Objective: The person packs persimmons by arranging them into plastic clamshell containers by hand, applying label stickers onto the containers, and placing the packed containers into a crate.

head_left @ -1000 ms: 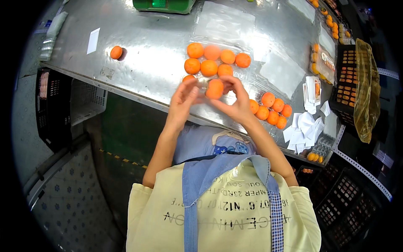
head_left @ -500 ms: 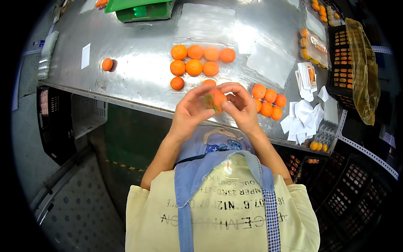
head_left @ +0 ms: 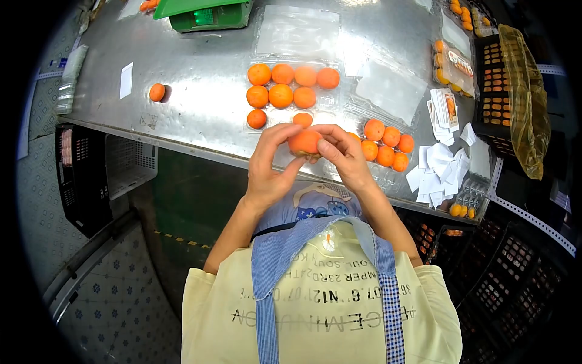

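An orange persimmon is held between my two hands at the table's near edge, its leafy cap facing down towards me. My left hand is closed around its left side, while the fingers and thumb of my right hand grip the right side. Just beyond them lies a clear plastic tray with several persimmons set in rows. To the right of my right hand, a second clear tray holds several more persimmons.
A single persimmon and a white card lie on the metal table at left. Behind stands a green scale. Paper slips, stacked printed cards and a black crate with yellow plastic are on the right.
The persimmon has turned in my fingers, its leafy cap going from facing left to facing down. Both hands stay at nearly the same spot.
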Demonstrator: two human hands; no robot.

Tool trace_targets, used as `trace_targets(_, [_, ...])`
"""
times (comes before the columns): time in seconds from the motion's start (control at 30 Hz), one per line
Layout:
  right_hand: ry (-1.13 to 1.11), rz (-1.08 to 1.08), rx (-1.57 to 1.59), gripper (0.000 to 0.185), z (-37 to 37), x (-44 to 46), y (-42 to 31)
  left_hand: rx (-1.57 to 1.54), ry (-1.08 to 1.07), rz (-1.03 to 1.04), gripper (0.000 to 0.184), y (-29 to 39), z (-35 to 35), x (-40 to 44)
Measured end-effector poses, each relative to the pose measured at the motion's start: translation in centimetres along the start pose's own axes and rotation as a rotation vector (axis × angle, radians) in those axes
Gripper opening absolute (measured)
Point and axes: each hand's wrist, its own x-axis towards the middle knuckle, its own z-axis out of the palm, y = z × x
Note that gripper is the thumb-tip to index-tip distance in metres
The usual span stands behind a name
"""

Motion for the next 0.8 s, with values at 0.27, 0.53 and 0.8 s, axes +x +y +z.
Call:
trace_targets(0.27, [0.022, -0.012, -0.060, 0.032, 0.1, -0.6, -0.8, -0.379, -0.046, -0.206, 0.048, -0.4, -0.2, -0.1])
trace_targets(0.53, [0.055, -0.036, -0.142, 0.032, 0.6, -0.8, -1.1, -0.581, -0.044, -0.257, 0.044, -1.0, 0.2, -0.2])
trace_targets(0.8, [0.101, -0.065, -0.250, 0.039, 0.2, -0.8, -0.9, -0.284, -0.082, -0.150, 0.042, -1.0, 1.1, -0.1])
